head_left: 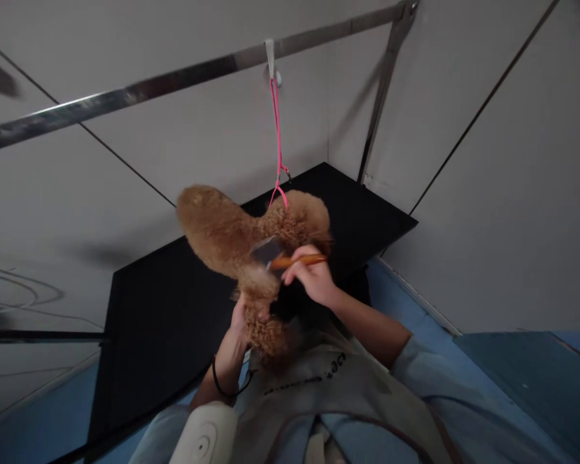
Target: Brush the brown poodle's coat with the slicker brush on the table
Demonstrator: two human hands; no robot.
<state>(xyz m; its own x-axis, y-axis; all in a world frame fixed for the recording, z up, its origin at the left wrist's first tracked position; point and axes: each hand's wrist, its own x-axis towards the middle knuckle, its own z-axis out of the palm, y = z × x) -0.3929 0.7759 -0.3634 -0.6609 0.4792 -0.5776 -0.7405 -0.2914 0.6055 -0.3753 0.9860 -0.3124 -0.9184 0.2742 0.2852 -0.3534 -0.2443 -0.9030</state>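
At the near edge of the black surface [149, 328], just beyond your apron [367, 403], your L hand [239, 320] is closed round a curly limb [265, 336] of the brown dog [216, 225]; your R hand [314, 280] grips the brush [281, 263] by its orange handle, blurred head approx. at the fur. Dog's on the surface, abt. mid-length of that edge, limb reaching past it. Pink loop [276, 122] runs from the fur up twd. the metal bar [174, 81] above the far edge
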